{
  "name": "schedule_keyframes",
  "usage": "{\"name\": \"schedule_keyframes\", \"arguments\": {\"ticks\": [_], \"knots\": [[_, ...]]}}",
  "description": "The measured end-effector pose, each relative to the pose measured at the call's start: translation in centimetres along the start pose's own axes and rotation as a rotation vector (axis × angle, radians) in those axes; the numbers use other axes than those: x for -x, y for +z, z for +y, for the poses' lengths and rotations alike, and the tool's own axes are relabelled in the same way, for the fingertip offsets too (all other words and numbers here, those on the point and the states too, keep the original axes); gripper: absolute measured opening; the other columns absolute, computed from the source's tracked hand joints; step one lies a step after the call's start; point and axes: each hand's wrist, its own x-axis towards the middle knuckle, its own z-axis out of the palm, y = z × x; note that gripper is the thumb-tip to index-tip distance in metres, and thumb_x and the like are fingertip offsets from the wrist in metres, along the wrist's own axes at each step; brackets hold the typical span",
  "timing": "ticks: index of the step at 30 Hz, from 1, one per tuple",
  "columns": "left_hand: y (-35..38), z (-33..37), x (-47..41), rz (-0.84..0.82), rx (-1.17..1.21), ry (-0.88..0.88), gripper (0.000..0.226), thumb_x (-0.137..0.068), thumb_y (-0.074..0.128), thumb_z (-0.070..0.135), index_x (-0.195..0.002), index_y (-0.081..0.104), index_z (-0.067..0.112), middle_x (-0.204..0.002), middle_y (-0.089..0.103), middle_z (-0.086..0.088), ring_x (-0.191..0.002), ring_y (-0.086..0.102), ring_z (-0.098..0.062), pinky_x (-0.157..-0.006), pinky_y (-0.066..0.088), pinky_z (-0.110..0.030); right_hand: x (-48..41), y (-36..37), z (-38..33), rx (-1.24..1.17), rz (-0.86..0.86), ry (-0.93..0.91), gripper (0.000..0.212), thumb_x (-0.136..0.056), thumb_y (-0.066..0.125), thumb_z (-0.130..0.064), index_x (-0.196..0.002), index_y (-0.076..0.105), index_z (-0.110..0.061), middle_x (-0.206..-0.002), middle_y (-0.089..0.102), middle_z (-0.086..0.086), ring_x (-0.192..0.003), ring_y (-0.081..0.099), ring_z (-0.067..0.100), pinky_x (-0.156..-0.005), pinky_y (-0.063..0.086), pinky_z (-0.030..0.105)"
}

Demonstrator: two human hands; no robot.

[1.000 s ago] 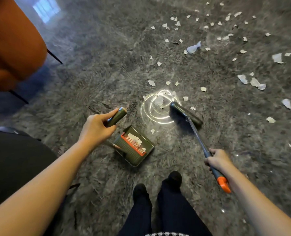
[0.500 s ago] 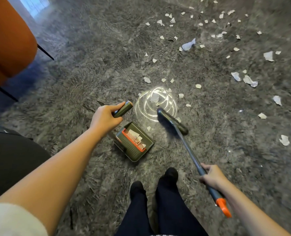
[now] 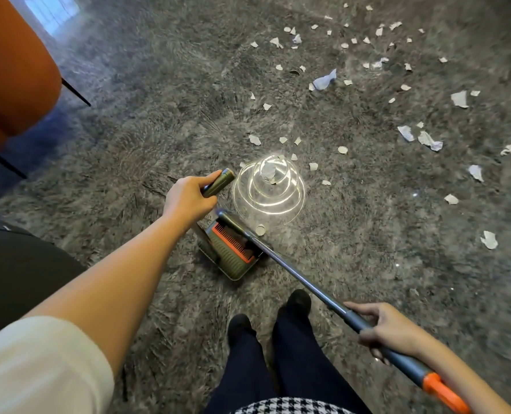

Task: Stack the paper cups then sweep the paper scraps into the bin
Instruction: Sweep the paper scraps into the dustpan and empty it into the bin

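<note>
Paper scraps (image 3: 459, 99) litter the carpet (image 3: 158, 100); the left hand (image 3: 188, 201) curls its fingers round the dustpan handle (image 3: 218, 183), the right hand (image 3: 388, 330) round the broom pole (image 3: 293, 273).

The rug (image 3: 158, 115) is grey and fuzzy, with long rough hairs. The paper scraps (image 3: 459, 99) are white, thin and crinkly. The dustpan (image 3: 233, 262) looks like dull green plastic with little ridges, and its comb (image 3: 230, 242) is orange plastic. The broom pole (image 3: 302, 278) is smooth and a bit shiny, like metal, with an orange plastic end (image 3: 442, 389). The sleeve (image 3: 39, 369) is soft cream cloth. The chair (image 3: 12, 70) is smooth and orange.
</note>
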Motion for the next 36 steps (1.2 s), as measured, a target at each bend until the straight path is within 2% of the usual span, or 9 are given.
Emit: {"name": "schedule_keyframes", "arguments": {"ticks": [6, 11, 13, 15, 16, 23, 26, 30, 36], "knots": [[0.2, 0.2, 0.4, -0.003, -0.015, 0.009, 0.057, -0.078, 0.063, 0.017, -0.129, 0.054, 0.041, -0.075, 0.056, 0.005, -0.059, 0.047, -0.011, -0.046, 0.029, -0.02, 2.3, -0.6, 2.0, -0.055, 0.039, 0.003, 0.075, -0.077, 0.052, 0.016, -0.141, 0.039, -0.02, -0.044, 0.056, 0.006, -0.031, 0.048, 0.016, -0.031, 0.04, 0.022], [0.5, 0.6, 0.5, 0.0, -0.029, 0.026, 0.057, -0.078, 0.062, 0.018, -0.13, 0.054, 0.04, -0.074, 0.055, 0.007, -0.065, 0.051, -0.016, -0.051, 0.031, -0.025, 1.1, -0.7, 1.7, -0.025, 0.133, 0.016, 0.076, -0.078, 0.055, 0.012, -0.143, 0.035, -0.023, -0.037, 0.053, 0.0, -0.028, 0.045, 0.014, -0.031, 0.039, 0.021], [0.7, 0.7, 0.6, 0.008, -0.038, 0.03, 0.056, -0.079, 0.063, 0.019, -0.13, 0.054, 0.04, -0.076, 0.056, 0.006, -0.068, 0.051, -0.016, -0.056, 0.033, -0.025, 0.0, -0.4, 1.1, 0.0, 0.185, 0.017, 0.077, -0.079, 0.056, 0.011, -0.146, 0.031, -0.018, -0.056, 0.063, 0.008, -0.028, 0.045, 0.012, -0.032, 0.038, 0.02], [0.8, 0.7, 0.6, 0.017, -0.043, 0.03, 0.055, -0.079, 0.063, 0.02, -0.13, 0.054, 0.04, -0.078, 0.062, 0.004, -0.068, 0.051, -0.015, -0.058, 0.034, -0.026, -1.2, 0.3, 0.6, 0.056, 0.225, 0.03, 0.079, -0.079, 0.056, 0.011, -0.148, 0.023, -0.01, -0.106, 0.065, 0.017, -0.032, 0.047, 0.011, -0.033, 0.039, 0.021], [0.9, 0.8, 0.7, 0.016, -0.043, 0.031, 0.055, -0.079, 0.063, 0.021, -0.129, 0.054, 0.04, -0.08, 0.065, 0.002, -0.068, 0.052, -0.016, -0.057, 0.033, -0.026, -1.9, 0.7, 0.4, 0.075, 0.23, 0.05, 0.079, -0.08, 0.057, 0.01, -0.148, 0.022, -0.008, -0.116, 0.06, 0.018, -0.035, 0.049, 0.013, -0.035, 0.04, 0.021], [0.9, 1.0, 0.5, 0.013, -0.053, 0.03, 0.054, -0.08, 0.062, 0.021, -0.13, 0.054, 0.04, -0.078, 0.061, 0.002, -0.068, 0.051, -0.015, -0.052, 0.031, -0.026, -3.2, 3.3, 0.2, 0.157, 0.102, 0.127, 0.041, -0.076, 0.059, 0.001, -0.115, 0.055, -0.007, -0.075, 0.055, 0.004, -0.055, 0.051, 0.013, -0.047, 0.045, 0.022], [0.9, 1.1, 0.4, 0.013, -0.048, 0.036, 0.055, -0.08, 0.062, 0.02, -0.13, 0.053, 0.041, -0.076, 0.058, 0.006, -0.067, 0.051, -0.015, -0.047, 0.03, -0.024, -2.4, 3.9, 0.4, 0.145, 0.064, 0.12, 0.05, -0.076, 0.06, 0.005, -0.124, 0.051, -0.005, -0.073, 0.057, 0.005, -0.044, 0.052, 0.01, -0.041, 0.043, 0.023], [0.8, 0.6, 0.4, 0.005, -0.027, 0.033, 0.055, -0.079, 0.063, 0.02, -0.13, 0.054, 0.039, -0.086, 0.068, -0.001, -0.068, 0.053, -0.016, -0.056, 0.033, -0.026, -0.8, 2.7, 0.3, 0.076, 0.001, 0.086, 0.065, -0.077, 0.053, 0.016, -0.138, 0.039, -0.003, -0.036, 0.052, -0.003, -0.025, 0.044, 0.007, -0.03, 0.036, 0.017], [0.2, -0.1, 0.3, 0.001, -0.026, 0.028, 0.056, -0.079, 0.064, 0.021, -0.131, 0.053, 0.039, -0.088, 0.069, -0.004, -0.072, 0.055, -0.019, -0.059, 0.036, -0.027, 1.0, 0.6, 0.5, -0.03, -0.032, 0.076, 0.074, -0.078, 0.053, 0.015, -0.142, 0.035, -0.015, -0.038, 0.049, 0.005, -0.03, 0.046, 0.014, -0.032, 0.04, 0.021]]}}
